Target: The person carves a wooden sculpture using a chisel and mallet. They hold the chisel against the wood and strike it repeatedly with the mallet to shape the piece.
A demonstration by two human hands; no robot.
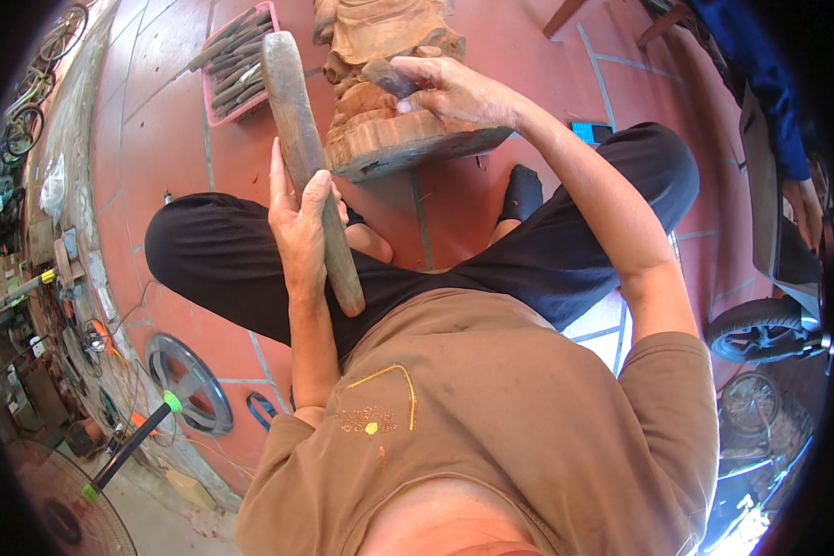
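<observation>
My left hand [301, 227] grips a long, worn wooden club [296, 111], thicker at its far end and slanting across my left thigh. Its index finger lies stretched along the club's side. My right hand [445, 91] is closed around a short greyish-brown wooden piece that looks like a tool handle [389, 79]; whether a blade goes with it is hidden. That hand is over a carved wooden statue [380, 37], which lies on the floor in front of me. The statue's thick, rough base [408, 148] faces my crossed legs.
Left of the statue, a pink basket [215, 111] holds several carving tools. A blue object [591, 132] lies by my right knee. To the left stand a fan [74, 500] and its round base [190, 385]. At the right, another person's hand [803, 208] shows near a wheel [760, 331].
</observation>
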